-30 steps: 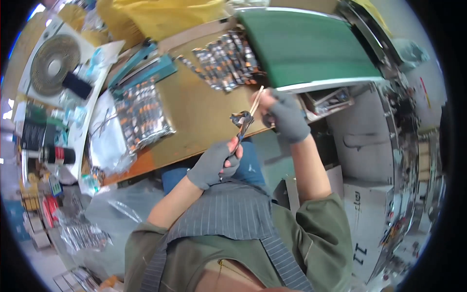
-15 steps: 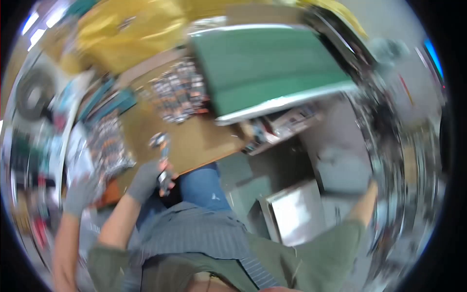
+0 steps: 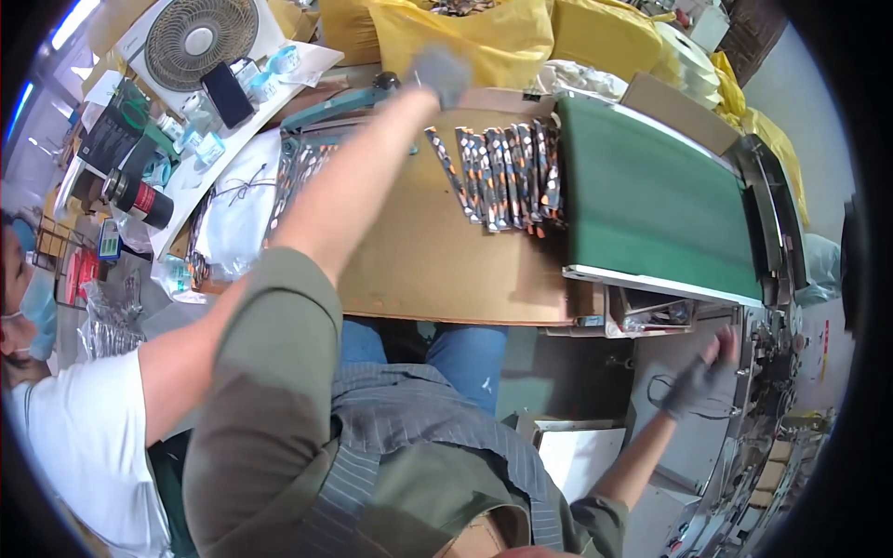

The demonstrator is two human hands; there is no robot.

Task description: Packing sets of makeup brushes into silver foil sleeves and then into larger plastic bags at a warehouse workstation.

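Note:
My left hand (image 3: 442, 76), in a grey glove, stretches over the table to the front of a yellow plastic bag (image 3: 512, 42) at the back. Motion smears its fingers, and I cannot make out anything in them. My right hand (image 3: 693, 379), gloved in grey with bare fingertips, hovers low on the right beside the machine frame. Its fingers are extended and hold nothing. A row of slim patterned packets (image 3: 502, 177) in black, orange and white lies on the brown tabletop (image 3: 409, 265), against a green conveyor belt (image 3: 656, 186).
A co-worker in a white shirt (image 3: 88, 437) sits close on my left, one arm partly behind mine. More patterned packets (image 3: 302, 172) lie past my forearm. A white shelf (image 3: 270, 107) holds a phone (image 3: 226, 95), jars and a fan (image 3: 200, 42). Metal machinery (image 3: 767, 344) stands at right.
My left hand has gone from the table's front edge, where it held a slim patterned item, to the yellow bag. The view has swung left, and my right hand has come into sight.

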